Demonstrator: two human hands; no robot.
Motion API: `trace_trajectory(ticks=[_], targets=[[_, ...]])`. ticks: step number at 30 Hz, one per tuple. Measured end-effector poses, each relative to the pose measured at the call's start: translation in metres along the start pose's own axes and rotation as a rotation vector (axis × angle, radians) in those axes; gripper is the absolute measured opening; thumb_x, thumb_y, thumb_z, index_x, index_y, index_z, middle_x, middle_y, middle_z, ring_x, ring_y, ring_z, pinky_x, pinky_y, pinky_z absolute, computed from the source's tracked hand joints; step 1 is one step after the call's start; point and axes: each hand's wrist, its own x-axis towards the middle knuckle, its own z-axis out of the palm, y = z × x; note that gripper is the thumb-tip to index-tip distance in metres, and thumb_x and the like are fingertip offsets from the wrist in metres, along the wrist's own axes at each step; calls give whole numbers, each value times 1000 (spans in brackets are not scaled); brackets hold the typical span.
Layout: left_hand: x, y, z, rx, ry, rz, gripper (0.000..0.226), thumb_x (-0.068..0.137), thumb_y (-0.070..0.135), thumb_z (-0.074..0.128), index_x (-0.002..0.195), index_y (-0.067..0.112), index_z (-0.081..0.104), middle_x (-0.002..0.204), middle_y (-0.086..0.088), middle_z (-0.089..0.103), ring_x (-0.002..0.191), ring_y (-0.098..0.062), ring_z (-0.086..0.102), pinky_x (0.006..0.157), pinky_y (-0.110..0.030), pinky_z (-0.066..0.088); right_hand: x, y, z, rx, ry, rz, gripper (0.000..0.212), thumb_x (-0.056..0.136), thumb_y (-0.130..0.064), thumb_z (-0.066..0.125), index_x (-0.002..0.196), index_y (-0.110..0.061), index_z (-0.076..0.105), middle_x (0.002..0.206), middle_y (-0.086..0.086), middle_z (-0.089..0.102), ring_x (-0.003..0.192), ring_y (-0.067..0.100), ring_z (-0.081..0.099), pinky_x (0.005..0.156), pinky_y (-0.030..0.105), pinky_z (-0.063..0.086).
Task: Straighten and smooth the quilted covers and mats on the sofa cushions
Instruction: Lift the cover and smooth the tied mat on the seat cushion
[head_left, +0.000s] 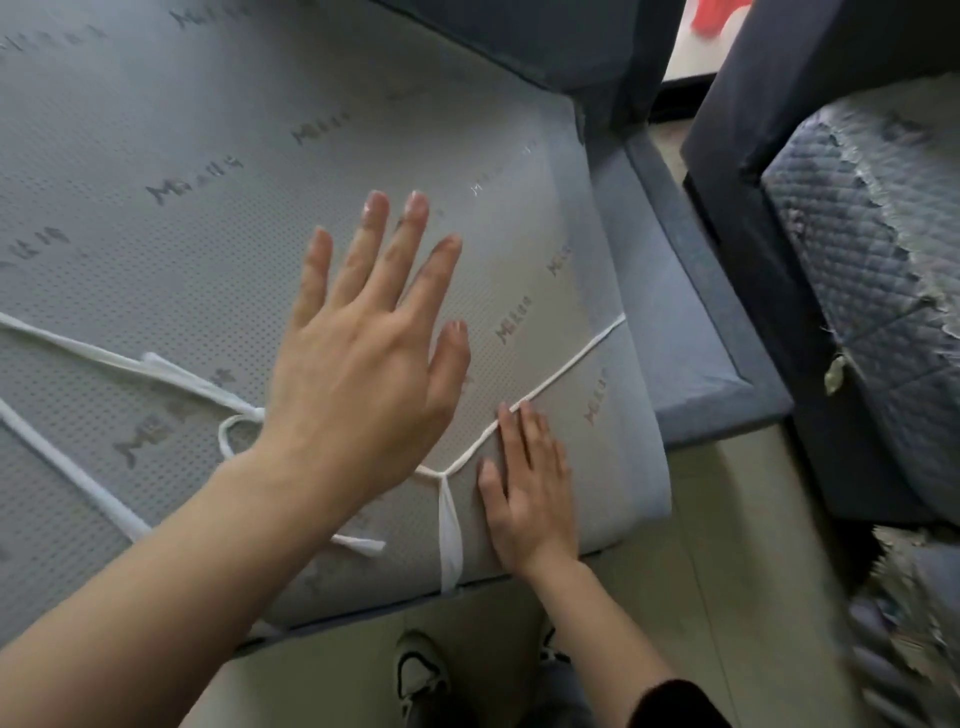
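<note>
Where the grey mat (208, 218) wraps the sofa seat's (691, 332) front right corner, the right hand (530, 499) lies flat, fingers straight, fingertips touching a white strap (571, 360). Farther in, the left hand (363, 353) is spread wide over the mat, holding nothing.

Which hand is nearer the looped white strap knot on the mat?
Left. The left hand is right beside the looped white strap knot; the right hand rests farther right on the grey perforated mat.
</note>
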Motion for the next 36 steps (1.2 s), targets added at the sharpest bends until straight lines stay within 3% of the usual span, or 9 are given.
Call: trace_trajectory(ticks=[4,10,15,18,21,25,29,31,36], targets=[[-36,-37,12,169,-225,-17,61,96,43,24,151,17,29,160,-4,8,148,-21,1,118,-40,-5,46,-12,-48,135,-175,161,49,95,-32,48,142,-20,42,149,4,37,137,19,33,110,28,24],[-54,-54,15,132,-333,-132,64,94,42,5,155,22,6,162,0,-3,147,-17,-13,113,-37,-20,91,-108,-119,670,777,33,44,97,-18,38,139,-9,44,142,1,46,132,9,41,107,16,31],[-29,-67,-81,-35,208,-88,64,96,41,27,154,17,14,162,-4,5,149,-20,-4,116,-33,-11,16,-94,18,-70,-23,-59,69,84,-60,13,148,-34,2,160,-5,4,148,18,3,120,42,6],[-53,-97,-84,98,70,-189,66,95,43,23,154,15,16,160,-2,0,149,-22,-5,116,-34,-13,51,-98,-14,-13,-230,45,64,88,-50,39,146,-23,36,153,6,32,139,21,29,113,32,21],[-94,-125,-49,226,-359,-224,75,90,51,-3,154,14,13,161,-6,0,146,-20,-12,116,-38,-17,99,-155,-82,205,43,119,39,96,-23,48,133,-10,52,138,8,52,126,21,48,103,27,34],[-84,-127,-69,161,-257,-228,74,86,44,-8,154,18,5,161,-2,-5,142,-12,-19,114,-36,-19,90,-230,-94,721,666,-63,44,98,-18,34,140,-10,43,143,-2,44,134,9,39,109,15,28],[-62,-133,-144,24,291,-210,61,95,33,30,152,12,24,161,-6,13,148,-20,3,116,-31,-9,15,-212,23,58,4,-195,65,86,-55,12,148,-38,3,159,-8,-1,147,10,-8,120,37,-2],[-69,-147,-161,23,383,-251,64,94,31,36,153,9,21,161,-7,10,148,-22,3,117,-32,-7,20,-198,30,-52,-188,-163,65,86,-56,18,149,-43,11,160,-5,4,147,10,-5,120,35,-1],[-144,-190,-105,269,-214,-351,67,95,44,11,150,9,27,159,-8,14,146,-21,4,117,-35,-11,84,-270,-59,303,84,-39,44,95,-23,48,138,-13,46,142,5,47,131,17,42,110,31,31]])
